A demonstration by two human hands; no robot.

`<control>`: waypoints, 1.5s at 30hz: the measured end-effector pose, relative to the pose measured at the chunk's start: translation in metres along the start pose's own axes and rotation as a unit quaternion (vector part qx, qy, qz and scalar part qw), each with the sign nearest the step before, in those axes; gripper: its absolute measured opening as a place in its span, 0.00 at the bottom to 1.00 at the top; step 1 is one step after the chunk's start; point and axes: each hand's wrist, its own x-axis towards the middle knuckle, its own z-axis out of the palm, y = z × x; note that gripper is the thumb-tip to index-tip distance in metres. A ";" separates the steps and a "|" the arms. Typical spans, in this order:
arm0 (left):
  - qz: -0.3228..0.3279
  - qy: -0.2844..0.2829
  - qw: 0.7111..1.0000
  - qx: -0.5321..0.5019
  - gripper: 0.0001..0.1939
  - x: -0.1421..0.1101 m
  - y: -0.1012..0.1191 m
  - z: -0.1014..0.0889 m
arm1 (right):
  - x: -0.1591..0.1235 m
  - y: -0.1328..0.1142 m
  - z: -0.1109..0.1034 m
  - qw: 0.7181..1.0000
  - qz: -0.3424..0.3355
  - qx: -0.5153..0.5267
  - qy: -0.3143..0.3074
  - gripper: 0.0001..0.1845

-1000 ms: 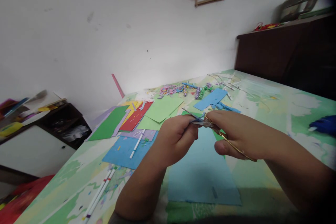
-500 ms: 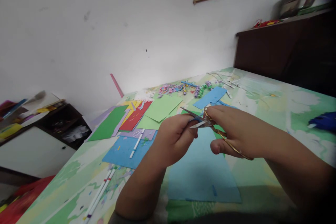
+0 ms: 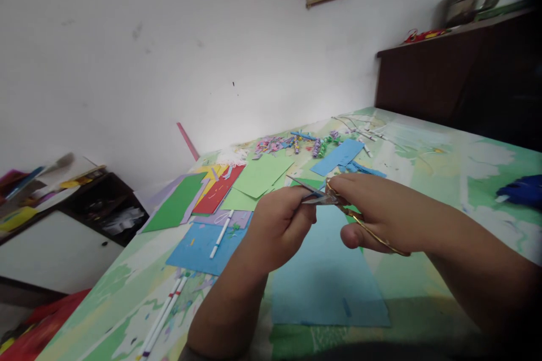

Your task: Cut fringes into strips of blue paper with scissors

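My right hand (image 3: 376,203) is closed on a pair of scissors (image 3: 324,199) with gold-coloured handles, fingers in the loops. The blades point left and stand slightly apart. My left hand (image 3: 282,225) is in a pinch right at the blades. A small blue piece of paper (image 3: 320,189) shows between its fingertips and the blades, mostly hidden. Both hands are above a light blue sheet of paper (image 3: 328,282) lying on the patterned tablecloth (image 3: 423,282).
Left of my hands lie a blue sheet (image 3: 190,248) with a white marker (image 3: 221,234), light green sheets (image 3: 258,175), a red sheet (image 3: 218,192) and a green sheet (image 3: 175,203). Curled paper coils (image 3: 317,148) and scraps are at the back, before the wall. A dark cabinet (image 3: 444,79) stands right.
The scissor blades have drawn closer together at the blue paper. Both hands stay in nearly the same place; the view has shifted slightly.
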 end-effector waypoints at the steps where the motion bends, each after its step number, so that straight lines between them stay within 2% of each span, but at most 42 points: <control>1: 0.001 -0.004 1.000 0.005 0.11 0.000 0.000 0.000 | 0.000 0.000 0.000 1.000 0.002 -0.006 -0.001 0.22; 11: -0.036 -0.041 0.996 -0.067 0.14 0.002 -0.001 -0.005 | 0.003 -0.006 0.002 0.997 0.039 -0.072 -0.006 0.20; 17: -0.059 -0.042 0.988 -0.138 0.15 0.002 0.000 -0.006 | 0.007 -0.006 0.002 0.995 0.045 -0.088 -0.018 0.21; 23: -0.087 -0.043 0.976 -0.196 0.13 0.001 -0.002 -0.005 | 0.009 -0.004 0.002 0.996 0.020 -0.080 -0.024 0.21; 30: -0.129 -0.046 0.961 -0.241 0.12 0.001 -0.003 -0.005 | 0.008 0.000 0.004 0.995 0.032 -0.098 -0.010 0.27; 37: -0.180 -0.042 0.935 -0.303 0.12 0.002 -0.004 -0.002 | 0.010 0.001 0.001 0.994 0.039 -0.097 -0.016 0.26; 45: -0.152 -0.005 0.957 -0.247 0.14 0.003 -0.004 0.001 | 0.009 0.007 -0.004 0.999 0.018 -0.044 -0.025 0.23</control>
